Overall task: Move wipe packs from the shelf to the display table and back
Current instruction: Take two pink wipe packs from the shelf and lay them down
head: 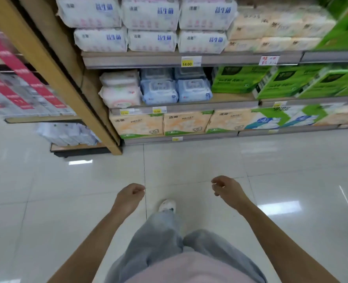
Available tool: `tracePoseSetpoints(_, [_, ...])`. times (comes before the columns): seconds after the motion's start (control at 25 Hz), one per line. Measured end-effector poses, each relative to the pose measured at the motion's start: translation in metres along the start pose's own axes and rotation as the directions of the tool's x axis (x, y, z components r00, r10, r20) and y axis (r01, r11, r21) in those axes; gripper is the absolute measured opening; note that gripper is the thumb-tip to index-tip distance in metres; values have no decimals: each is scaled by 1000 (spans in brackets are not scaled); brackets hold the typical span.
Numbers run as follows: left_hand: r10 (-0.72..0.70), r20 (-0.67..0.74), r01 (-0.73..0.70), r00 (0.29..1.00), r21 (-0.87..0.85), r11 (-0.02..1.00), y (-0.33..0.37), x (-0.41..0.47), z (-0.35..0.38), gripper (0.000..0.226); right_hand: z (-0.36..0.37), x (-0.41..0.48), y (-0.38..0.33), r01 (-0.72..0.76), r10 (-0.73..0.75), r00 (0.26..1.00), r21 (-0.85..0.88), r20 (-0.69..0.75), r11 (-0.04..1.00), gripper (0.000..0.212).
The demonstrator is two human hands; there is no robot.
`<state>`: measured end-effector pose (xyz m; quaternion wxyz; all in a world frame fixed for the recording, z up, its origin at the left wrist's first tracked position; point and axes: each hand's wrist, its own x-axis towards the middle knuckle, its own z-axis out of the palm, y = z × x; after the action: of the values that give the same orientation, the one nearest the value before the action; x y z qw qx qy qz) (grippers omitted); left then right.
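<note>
Head view: your left hand and right hand hang loosely curled, each grip holding nothing. Blue wipe packs sit at the middle shelf's front edge. You're on approach; next, reach in and lift one.

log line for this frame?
phase: facing shelf | left hand: loosely curled, empty | right hand: loosely curled, empty | blue wipe packs: on shelf
</note>
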<state>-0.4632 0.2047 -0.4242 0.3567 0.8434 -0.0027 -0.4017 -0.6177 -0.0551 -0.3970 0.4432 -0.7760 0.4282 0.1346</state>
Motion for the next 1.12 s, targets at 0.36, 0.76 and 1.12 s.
tracePoseSetpoints(0.36, [255, 186, -292, 949, 209, 933, 227, 108, 46, 15, -92, 84, 30, -225, 257, 962, 267, -88, 937, 22])
tracePoseSetpoints(0.76, [476, 95, -475, 874, -32, 879, 439, 136, 137, 14, -309, 226, -29, 162, -113, 962, 188, -250, 969, 14])
tracePoseSetpoints(1.12, [852, -171, -869, 494, -113, 482, 608, 85, 93, 22, -449, 227, -172, 668, -513, 688, 171, -514, 724, 28])
